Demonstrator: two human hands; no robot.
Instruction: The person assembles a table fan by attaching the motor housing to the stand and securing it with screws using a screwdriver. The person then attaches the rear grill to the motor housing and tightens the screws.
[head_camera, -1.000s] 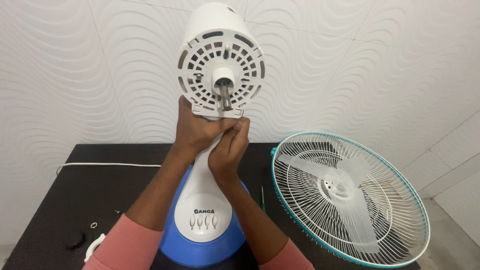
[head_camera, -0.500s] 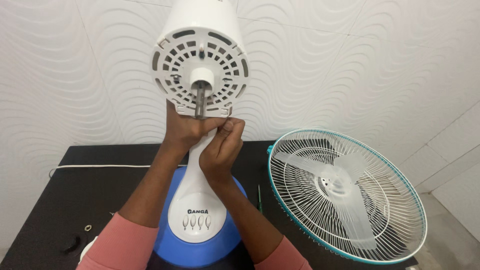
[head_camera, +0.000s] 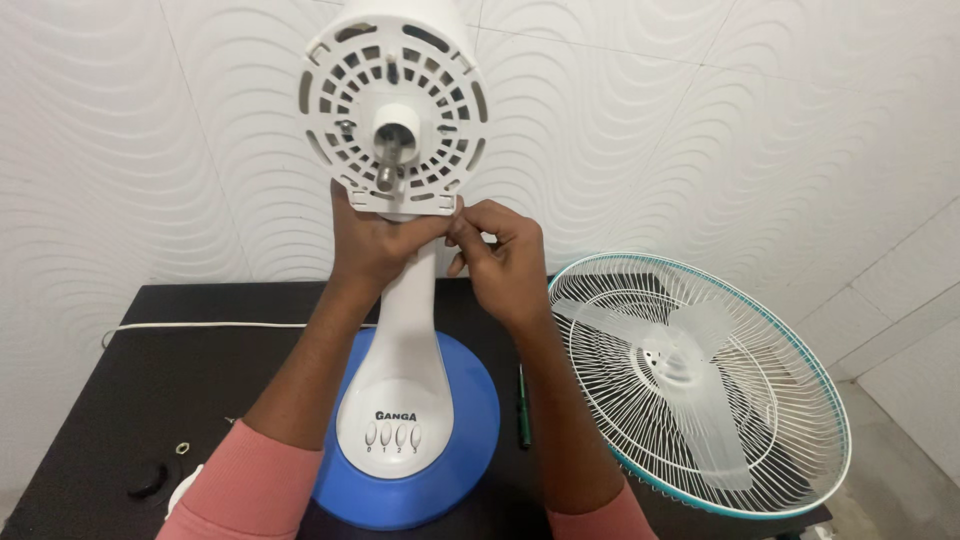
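From your head view, one table fan (head_camera: 400, 330) stands upright on the black tabletop (head_camera: 200, 370), and everything else sits around it. Your left hand (head_camera: 375, 245) is wrapped around the fan's white neck, just under the vented motor housing (head_camera: 395, 100). Your right hand (head_camera: 500, 262) is pinched narrow at the housing's lower right edge; whether it holds anything, you cannot tell. Right of the fan lies one wire guard (head_camera: 700, 380) with a teal rim and the clear blade inside. One green screwdriver (head_camera: 523, 405) lies between them. One white cord (head_camera: 210, 326) runs left of the fan.
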